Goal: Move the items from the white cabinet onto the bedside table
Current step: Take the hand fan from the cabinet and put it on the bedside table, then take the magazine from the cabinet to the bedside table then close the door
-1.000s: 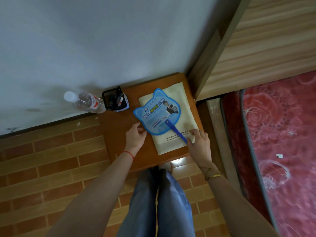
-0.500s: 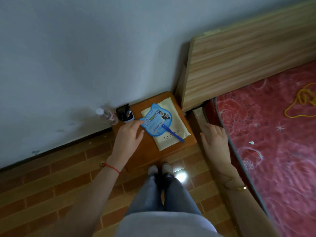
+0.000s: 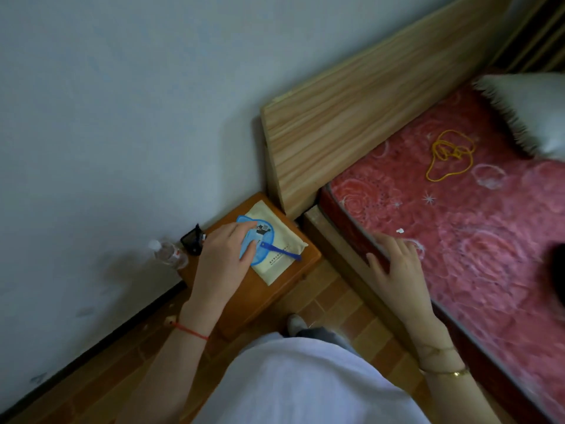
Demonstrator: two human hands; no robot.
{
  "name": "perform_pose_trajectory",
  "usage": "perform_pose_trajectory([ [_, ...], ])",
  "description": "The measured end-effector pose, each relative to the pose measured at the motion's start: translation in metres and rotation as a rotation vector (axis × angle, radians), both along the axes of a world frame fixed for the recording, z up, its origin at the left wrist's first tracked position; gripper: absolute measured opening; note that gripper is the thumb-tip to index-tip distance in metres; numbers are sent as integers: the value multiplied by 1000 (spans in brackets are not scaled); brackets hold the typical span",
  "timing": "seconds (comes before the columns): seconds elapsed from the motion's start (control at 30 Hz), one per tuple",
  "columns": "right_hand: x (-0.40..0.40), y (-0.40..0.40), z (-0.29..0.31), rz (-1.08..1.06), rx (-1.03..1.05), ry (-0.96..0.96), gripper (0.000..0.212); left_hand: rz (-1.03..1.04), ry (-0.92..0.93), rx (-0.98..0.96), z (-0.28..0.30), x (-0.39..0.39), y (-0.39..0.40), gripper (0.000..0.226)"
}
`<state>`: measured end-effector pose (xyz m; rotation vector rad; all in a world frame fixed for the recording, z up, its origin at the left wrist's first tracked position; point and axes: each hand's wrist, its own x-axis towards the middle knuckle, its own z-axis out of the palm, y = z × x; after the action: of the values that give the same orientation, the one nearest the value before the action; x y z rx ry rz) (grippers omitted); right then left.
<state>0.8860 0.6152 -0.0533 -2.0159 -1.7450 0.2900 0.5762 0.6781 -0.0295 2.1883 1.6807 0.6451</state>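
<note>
— Looking at the bedside table (image 3: 308,261), how much is done?

— A blue fan (image 3: 260,244) lies on a cream bag (image 3: 282,255) on the table, a pen holder (image 3: 192,240) and a water bottle (image 3: 167,254) behind it by the wall. No white cabinet is visible, so I cannot tell what is left.

— And the hands?

— The left hand (image 3: 221,264) is above the fan, fingers loosely apart, holding nothing. The right hand (image 3: 397,267) is spread open at the edge of the bed (image 3: 458,240), right of the table.
</note>
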Motion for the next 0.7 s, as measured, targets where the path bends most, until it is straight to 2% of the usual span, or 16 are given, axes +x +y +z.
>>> perform_pose_trajectory([
  [0.2, -20, -75, 23, -252, 26, 32, 37, -233, -54, -46, 21, 12, -7, 35],
  [0.3, -40, -120, 30, -411, 53, 41, 37, -387, -25, -73, 27, 21, -13, 37],
  [0.7, -143, -310, 44, -1113, 65, 42, 38, -1140, 17, 20, 44, 92, -80, 35],
])
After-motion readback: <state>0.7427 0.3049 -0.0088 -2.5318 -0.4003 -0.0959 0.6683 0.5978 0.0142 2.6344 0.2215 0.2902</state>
